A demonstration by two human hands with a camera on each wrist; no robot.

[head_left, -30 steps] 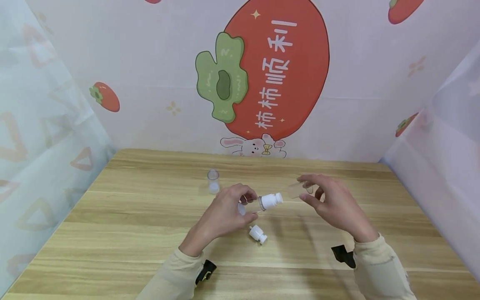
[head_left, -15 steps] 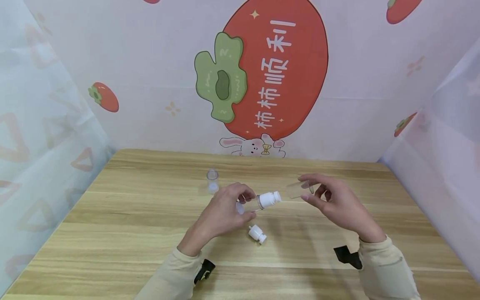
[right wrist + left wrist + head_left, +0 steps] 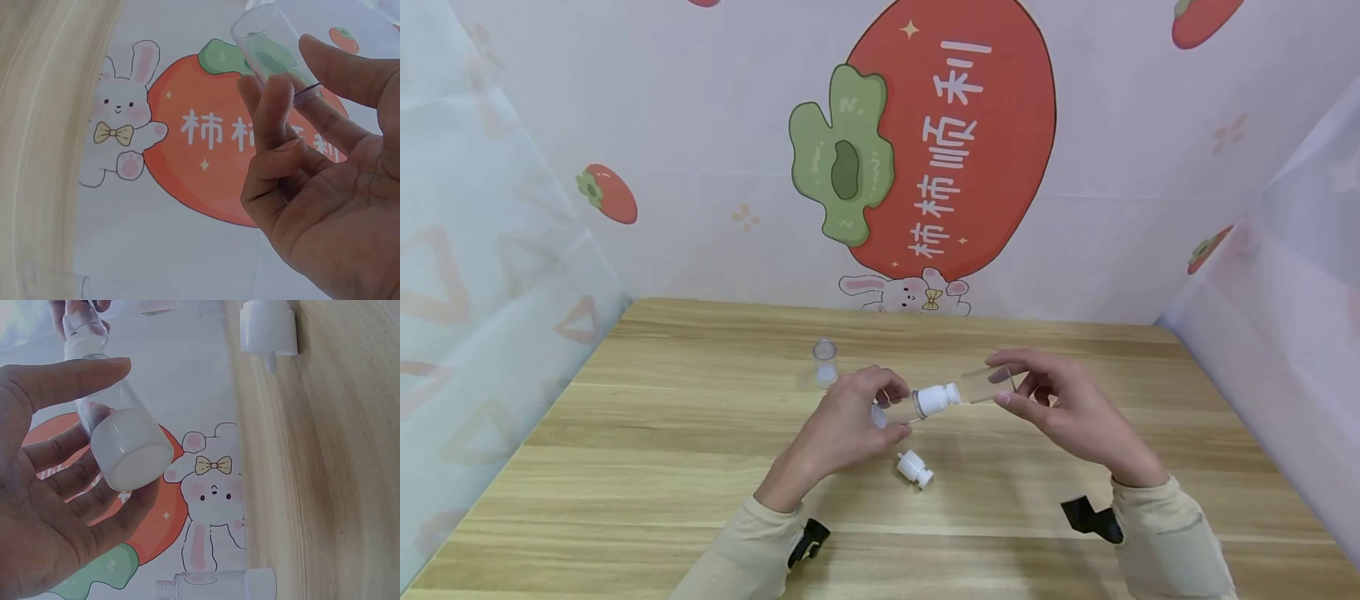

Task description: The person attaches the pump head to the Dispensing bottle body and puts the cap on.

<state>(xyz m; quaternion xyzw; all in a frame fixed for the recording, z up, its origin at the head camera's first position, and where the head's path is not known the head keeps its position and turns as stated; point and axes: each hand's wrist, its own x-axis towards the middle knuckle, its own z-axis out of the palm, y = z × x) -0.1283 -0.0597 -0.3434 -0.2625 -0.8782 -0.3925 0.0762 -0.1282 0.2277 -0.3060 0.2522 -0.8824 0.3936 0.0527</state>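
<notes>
In the head view my left hand (image 3: 847,423) holds a clear bottle with a white pump head (image 3: 934,400), tilted so the pump points right. The bottle's white base (image 3: 132,450) faces the camera in the left wrist view. Between thumb and fingers my right hand (image 3: 1071,408) pinches a clear cap (image 3: 983,385), its far end close to the pump's tip and apart from it. The same clear cap (image 3: 272,47) shows in the right wrist view. Below my left hand a second white pump head (image 3: 915,468) lies on its side on the table.
A second clear bottle (image 3: 825,363) with a white base stands open-topped on the wooden table (image 3: 700,433), behind my left hand. A patterned cloth backdrop (image 3: 700,167) hangs at the back, with cloth sides left and right.
My right hand has moved slightly left with the clear cap, which is now nearer the pump head. My left hand and the bottle have stayed almost still.
</notes>
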